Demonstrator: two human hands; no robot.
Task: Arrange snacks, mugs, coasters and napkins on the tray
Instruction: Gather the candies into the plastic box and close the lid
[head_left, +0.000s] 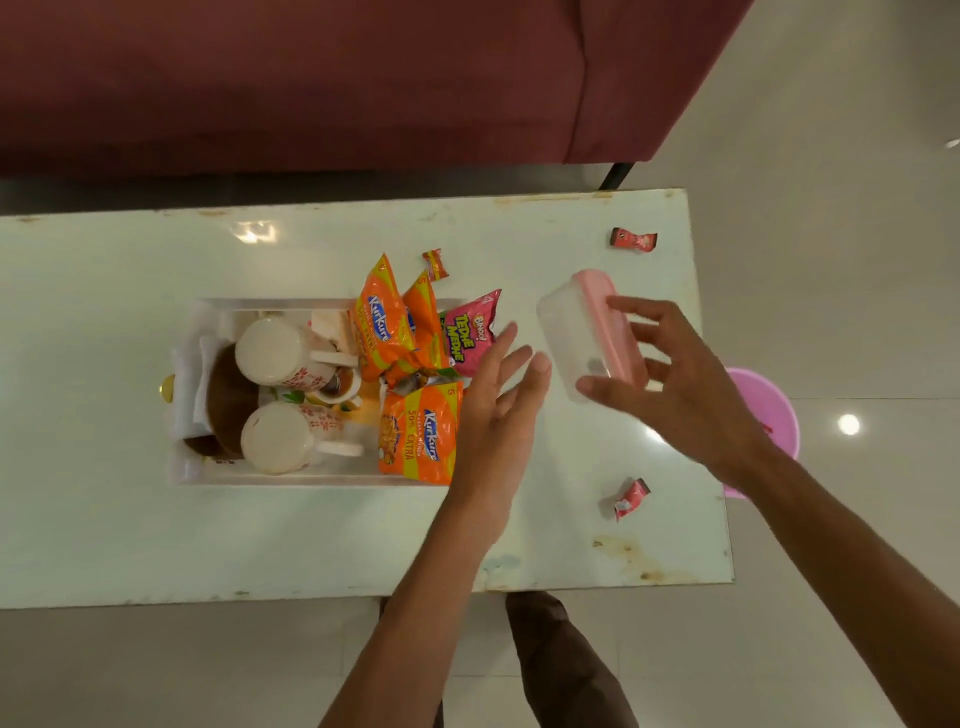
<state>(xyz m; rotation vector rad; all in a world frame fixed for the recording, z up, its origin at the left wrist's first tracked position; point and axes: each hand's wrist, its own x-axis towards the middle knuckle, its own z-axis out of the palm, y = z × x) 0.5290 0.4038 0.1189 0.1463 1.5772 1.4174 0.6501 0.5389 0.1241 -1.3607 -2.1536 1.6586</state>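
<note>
Right hand (691, 384) is spread wide around a translucent plastic box with a pink lid (566, 332), thumb at its near corner and fingers over the lid; whether it truly grips cannot be told. Left hand (498, 415) is flat and holds nothing, just beside the orange crisp packets (418, 439) on the white rectangular tray (311, 480).

The box looks light, stiff and smooth, so likely slippery; it is best held across its short sides. The packets are air-filled and crushable, better pinched at a sealed edge. Two white floral mugs (270, 353) lie on their sides in the tray, hard and breakable, next to brown round coasters (228, 395) and soft white napkins (189, 395). Three small red wrapped sweets (634, 240) sit loose outside the tray.

Everything stands on a glossy white tabletop (623, 561), stained at its near edge, with a maroon sofa (311, 78) behind and a pink plastic basin (769, 410) on the tiled floor.
</note>
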